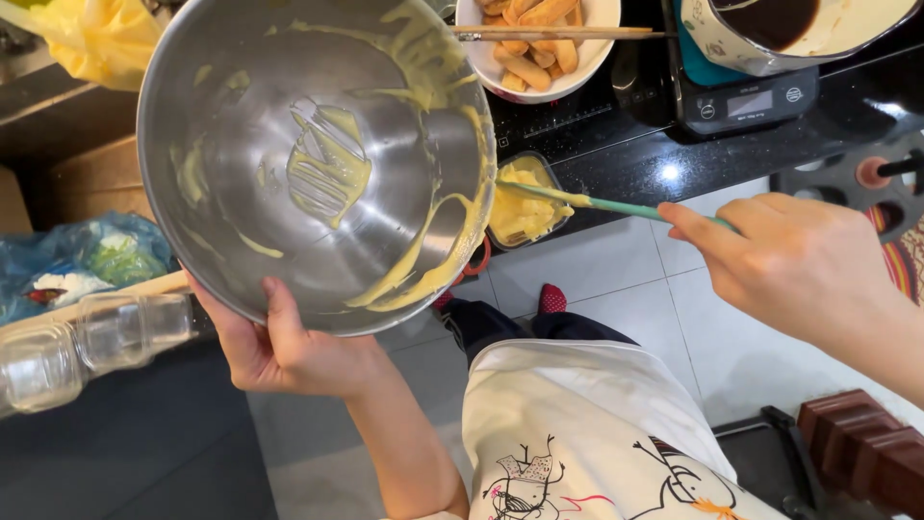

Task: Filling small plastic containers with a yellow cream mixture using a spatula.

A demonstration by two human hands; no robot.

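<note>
My left hand (279, 347) grips the lower rim of a large steel mixing bowl (241, 173), tilted up toward me and smeared with yellow cream. My right hand (799, 265) holds a teal-handled spatula (616, 204) whose cream-coated blade reaches the bowl's right rim. Just below that rim, on the black counter, sits a small rectangular dish (525, 212) filled with yellow cream.
A white bowl of finger biscuits (539, 48) with chopsticks across it stands on the counter, beside a digital scale (746, 101) carrying a patterned bowl of dark liquid. Clear plastic containers (87, 351) and a blue bag (87, 255) lie at left. White floor tiles show below.
</note>
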